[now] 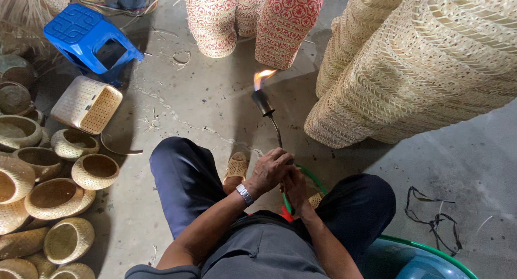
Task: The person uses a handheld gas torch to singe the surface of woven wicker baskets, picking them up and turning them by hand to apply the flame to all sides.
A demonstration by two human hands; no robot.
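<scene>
Woven baskets (409,69) stand beyond the flame; left hand (269,171) and right hand (295,186), both closed, grip the lit torch (264,102), nozzle pointing away from the body.

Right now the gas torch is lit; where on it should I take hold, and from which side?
Grip the gas torch at its near handle end, where the left hand and right hand already meet, coming from the person's side. Its thin metal neck runs away to the black burner head, and the flame burns at that far tip.
</scene>
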